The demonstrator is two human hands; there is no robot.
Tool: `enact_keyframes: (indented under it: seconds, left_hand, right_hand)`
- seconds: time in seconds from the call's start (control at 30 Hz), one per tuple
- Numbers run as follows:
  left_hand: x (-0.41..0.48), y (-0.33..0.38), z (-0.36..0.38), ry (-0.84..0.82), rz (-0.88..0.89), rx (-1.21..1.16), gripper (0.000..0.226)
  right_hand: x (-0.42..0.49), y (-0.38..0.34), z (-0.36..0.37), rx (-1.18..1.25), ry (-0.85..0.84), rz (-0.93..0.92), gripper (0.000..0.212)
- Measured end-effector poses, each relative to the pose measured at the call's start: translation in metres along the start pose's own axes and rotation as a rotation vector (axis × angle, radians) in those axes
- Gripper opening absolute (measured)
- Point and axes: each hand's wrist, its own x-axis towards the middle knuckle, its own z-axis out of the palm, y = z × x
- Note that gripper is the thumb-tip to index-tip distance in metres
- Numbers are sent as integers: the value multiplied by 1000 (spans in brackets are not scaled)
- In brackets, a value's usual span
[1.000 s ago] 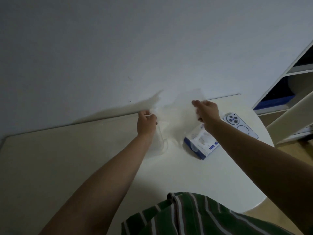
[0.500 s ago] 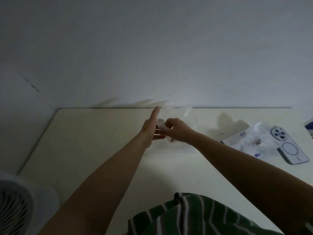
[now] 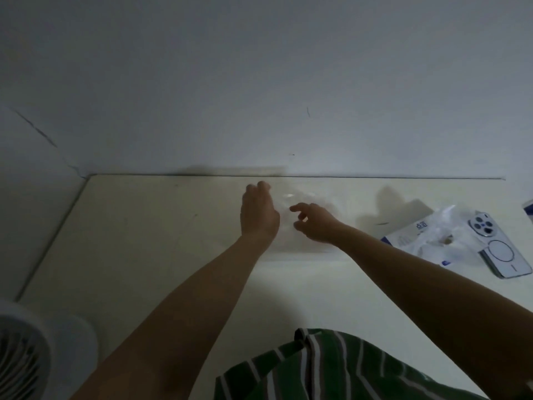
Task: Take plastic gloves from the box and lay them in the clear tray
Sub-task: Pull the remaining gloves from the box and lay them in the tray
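Surface: cream table (image 3: 144,255) against a pale wall (image 3: 259,82), dim light.
Box: white-blue box (image 3: 415,241), right side of table, clear film poking out of its top.
Clear tray: clear tray (image 3: 305,249) left of the box, well apart from it, near the wall edge; very faint.
Glove: plastic glove (image 3: 290,196) shows only as a glint and haze over the tray, left of the box, between the hands.
Left hand: left hand (image 3: 258,212) far left of the box at the tray's left end, back up, fingertips curled over; grip hidden, cannot tell what it has.
Right hand: right hand (image 3: 314,223) between tray and box, index out, other fingers loosely curled, no pinch visible.
Step (judged): laying and flattening the glove in the tray.
How to do well: press the film flat with light fingers, steady the tray, let go slowly so the film doesn't lift or cling.
Axis: tray's long side seems to run along the wall edge; glove's long axis and cuff end cannot be told.
Other: phone (image 3: 499,246) touching the box's right side; fan (image 3: 23,350) far left of the box.
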Motion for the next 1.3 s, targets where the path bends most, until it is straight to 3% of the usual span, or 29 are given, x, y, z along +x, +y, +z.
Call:
enact_keyframes:
  seconds: [0.07, 0.13, 0.2, 0.3, 0.4, 0.53, 0.67, 0.73, 0.8, 0.93, 0.97, 1.03, 1.13, 1.3]
  left_hand:
    - [-3, 10, -3, 142, 214, 50, 37]
    - [-2, 16, 2, 18, 229, 29, 23]
    - [2, 15, 15, -287, 54, 94, 33]
    - [8, -1, 34, -638, -255, 104, 76]
    - [14, -13, 39, -711, -423, 20, 98]
    - [16, -21, 46, -776, -402, 103, 109]
    - [22, -28, 55, -903, -438, 102, 119]
    - [24, -27, 57, -875, -470, 70, 111]
    - [22, -25, 60, -821, -488, 21, 88]
    - [18, -27, 57, -821, -394, 123, 115]
    - [16, -26, 54, -796, -367, 123, 112]
    - [12, -26, 46, -698, -257, 129, 84]
    - [10, -20, 31, -556, -138, 222, 49]
    - [1, 11, 16, -270, -139, 194, 36]
  right_hand:
    - [4, 3, 6, 39, -24, 10, 51]
    - [10, 4, 10, 91, -60, 9, 52]
    - [14, 5, 11, 185, -87, 41, 51]
    - [19, 11, 9, 317, -114, 158, 56]
    - [26, 21, 8, 114, -110, 257, 65]
    - [31, 23, 12, 23, -215, 324, 92]
    - [35, 27, 24, -15, -237, 307, 100]
    - [37, 30, 27, -31, -233, 281, 101]
    - [37, 33, 28, -56, -228, 254, 101]
    - [33, 30, 25, -1, -215, 277, 101]
    - [32, 28, 24, 9, -211, 279, 101]
    - [28, 23, 21, -8, -190, 252, 97]
    - [19, 19, 7, 22, -99, 174, 74]
    - [-9, 15, -38, 477, 99, 49, 35]
